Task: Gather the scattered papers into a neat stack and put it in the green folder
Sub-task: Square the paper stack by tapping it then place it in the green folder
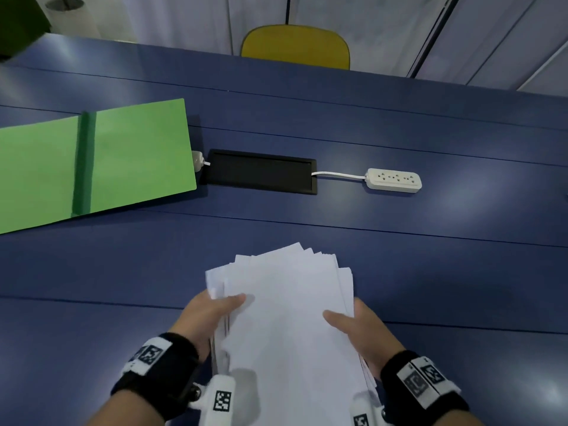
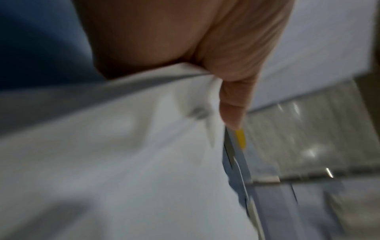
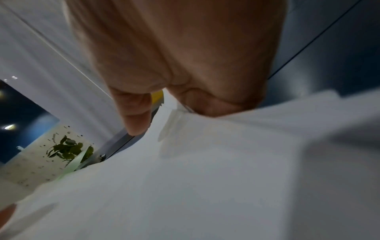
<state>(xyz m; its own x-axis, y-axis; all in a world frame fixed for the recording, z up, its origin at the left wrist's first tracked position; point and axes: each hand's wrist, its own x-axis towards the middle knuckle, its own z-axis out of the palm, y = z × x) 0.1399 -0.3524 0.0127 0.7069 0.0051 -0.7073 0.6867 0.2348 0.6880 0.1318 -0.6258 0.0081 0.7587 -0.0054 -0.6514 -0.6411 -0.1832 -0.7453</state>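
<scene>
Two hands: left hand, right hand | one paper stack | one green folder

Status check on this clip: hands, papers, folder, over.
Left hand and right hand both grip the white paper stack, top edges fanned, not squared. Open green folder lies far left on the blue table, empty. Path clear.

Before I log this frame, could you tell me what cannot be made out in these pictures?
- Green folder: head view's left edge cuts it off.
- Papers: sheet count unclear; far edges fan unevenly, near end leaves the frame.
- Left hand and right hand: fingers hidden under the papers, only thumbs show on top.
- Both wrist views: blurred, so grip detail is lost.
- Power strip: plug end hidden in the black hatch.
</scene>
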